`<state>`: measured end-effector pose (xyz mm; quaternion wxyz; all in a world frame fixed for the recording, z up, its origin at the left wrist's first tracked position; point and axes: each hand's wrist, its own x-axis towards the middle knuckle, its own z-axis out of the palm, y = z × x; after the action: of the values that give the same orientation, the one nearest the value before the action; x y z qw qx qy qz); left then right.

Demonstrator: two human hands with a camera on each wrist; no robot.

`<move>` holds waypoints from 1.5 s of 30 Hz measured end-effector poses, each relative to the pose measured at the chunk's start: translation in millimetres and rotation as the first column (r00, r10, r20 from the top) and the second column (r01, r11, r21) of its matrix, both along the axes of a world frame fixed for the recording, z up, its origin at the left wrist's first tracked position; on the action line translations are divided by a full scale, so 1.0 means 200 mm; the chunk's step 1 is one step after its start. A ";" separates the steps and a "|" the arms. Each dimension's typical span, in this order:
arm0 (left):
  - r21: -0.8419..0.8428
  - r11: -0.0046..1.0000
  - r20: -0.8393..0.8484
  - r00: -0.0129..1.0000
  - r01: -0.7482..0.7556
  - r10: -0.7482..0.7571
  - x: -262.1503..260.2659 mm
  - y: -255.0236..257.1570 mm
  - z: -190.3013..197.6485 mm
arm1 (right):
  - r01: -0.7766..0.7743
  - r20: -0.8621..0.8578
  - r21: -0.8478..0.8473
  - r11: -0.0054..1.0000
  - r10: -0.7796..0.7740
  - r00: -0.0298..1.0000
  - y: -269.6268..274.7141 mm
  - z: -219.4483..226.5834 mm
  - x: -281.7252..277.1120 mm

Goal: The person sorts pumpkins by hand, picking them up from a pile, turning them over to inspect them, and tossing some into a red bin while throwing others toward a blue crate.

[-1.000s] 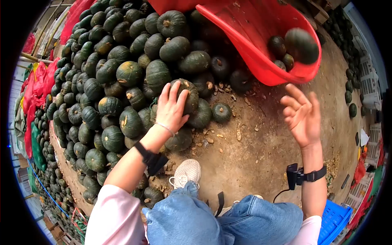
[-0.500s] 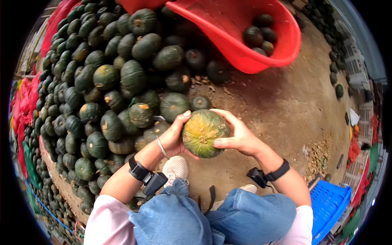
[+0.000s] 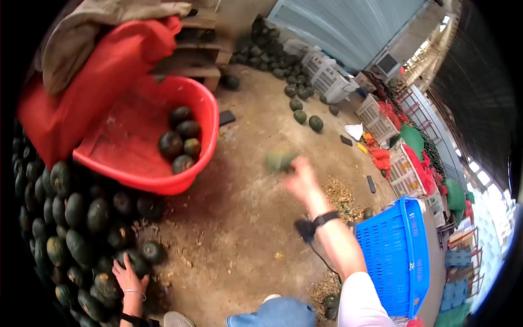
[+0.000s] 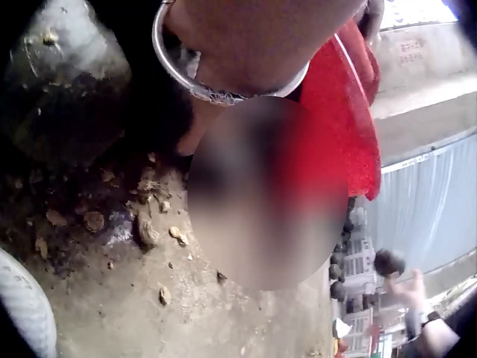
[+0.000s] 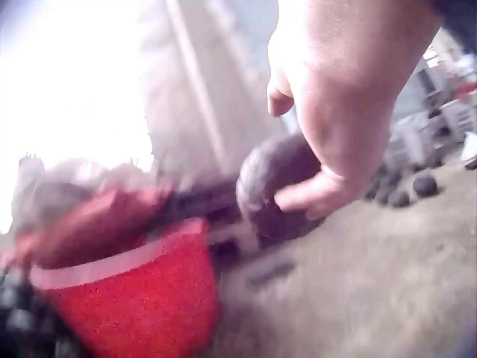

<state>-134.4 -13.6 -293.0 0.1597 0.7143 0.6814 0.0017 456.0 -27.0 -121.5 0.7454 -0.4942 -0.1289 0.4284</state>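
Spreading its fingers, the left hand (image 3: 129,279) rests on a dark pumpkin (image 3: 140,265) in the head view; a blurred green pumpkin (image 3: 280,161) meets the right hand (image 3: 301,179). The left wrist view shows that contact afar. In the right wrist view, grasped or released, I cannot tell.

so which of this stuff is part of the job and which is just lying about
Seem part of the job:
- blurred pumpkin at the right hand
- pumpkin heap, left hand on it
- red tub with pumpkins inside

Seem just lying about:
- blue basket
- white crates
- dry debris on the floor
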 end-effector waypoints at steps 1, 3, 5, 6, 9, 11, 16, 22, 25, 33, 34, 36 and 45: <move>0.007 1.000 -0.024 1.000 -0.016 0.016 0.06 0.02 0.05 | 0.087 -0.136 0.125 0.988 -0.070 0.988 0.00 0.23 0.18; 0.071 0.997 -0.180 0.983 -0.022 0.035 0.15 0.03 0.07 | 0.178 0.155 0.302 0.937 -0.233 0.960 0.06 0.64 0.00; 0.062 0.997 -0.182 0.981 -0.054 0.064 0.20 0.05 0.08 | -0.145 0.288 0.167 0.975 0.093 0.953 0.04 0.62 -0.11; 0.064 0.996 -0.161 0.984 -0.061 0.070 0.18 0.05 0.09 | -0.324 0.321 0.075 0.943 0.285 0.903 0.03 0.56 -0.20; -0.145 0.986 0.034 0.996 -0.081 0.087 0.22 0.11 0.42 | -0.497 0.284 -0.406 0.767 0.623 0.729 -0.04 0.25 -0.63; -0.094 0.993 0.315 0.944 -0.074 0.100 0.08 0.07 0.21 | -0.629 0.199 -0.559 0.540 0.824 0.531 -0.12 -0.05 -0.90; -0.579 0.628 0.517 -0.361 0.520 0.776 0.01 -0.12 0.38 | -0.836 0.207 -0.438 0.330 0.942 0.264 -0.22 -0.30 -1.38; -0.557 0.607 0.362 -0.492 0.567 0.792 0.09 -0.17 0.33 | -0.932 0.062 -0.251 0.260 0.966 0.252 -0.16 -0.23 -1.64; -0.597 0.596 0.389 -0.457 0.537 0.800 0.13 -0.15 0.35 | -0.918 0.113 -0.272 0.288 0.957 0.267 -0.16 -0.25 -1.65; -0.837 0.342 0.374 -0.010 0.428 0.927 0.22 -0.13 0.39 | -0.795 0.654 -0.464 0.390 0.756 -0.011 -0.16 -0.28 -1.63; -0.819 0.331 0.397 0.046 0.468 0.917 0.19 -0.13 0.38 | -0.804 0.636 -0.471 0.362 0.771 -0.025 -0.16 -0.30 -1.61; -0.785 0.293 0.441 0.159 0.546 0.883 0.17 -0.14 0.39 | -0.882 0.237 -0.386 0.271 0.953 0.189 -0.16 -0.31 -1.58; -0.635 0.631 0.734 0.094 0.446 0.672 0.21 -0.15 0.45 | -0.961 -0.640 0.081 0.265 0.753 0.153 -0.24 -0.36 -1.59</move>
<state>-92.3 -44.6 -202.7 0.8510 0.3037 0.3756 0.2062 139.0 -75.9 -192.8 0.2529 -0.2956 -0.0865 0.9172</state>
